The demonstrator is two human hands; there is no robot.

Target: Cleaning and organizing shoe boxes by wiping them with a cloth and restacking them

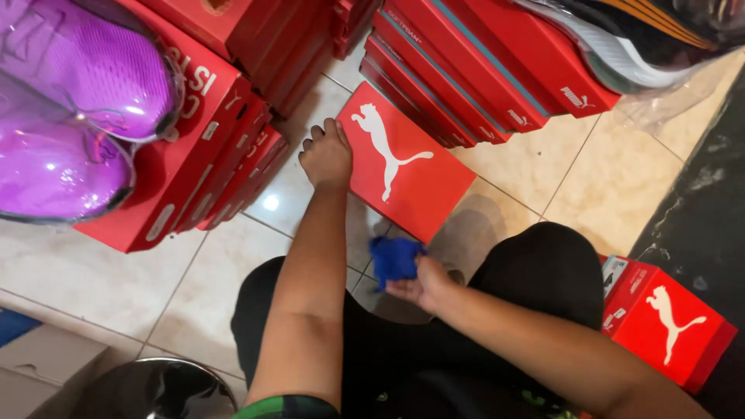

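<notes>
Far left: pair of glossy purple shoes [74,109] in clear wrap, resting on a stack of red cardboard shoeboxes [209,155]. Centre: left hand [327,157], fingers curled over the near left edge of a flat red cardboard box with a white animal emblem [403,167], lying on the beige tiled floor [543,171]. Right hand [419,283] clutches a crumpled blue cloth [394,258], just below that box. Far right: smaller red box [667,322].
</notes>
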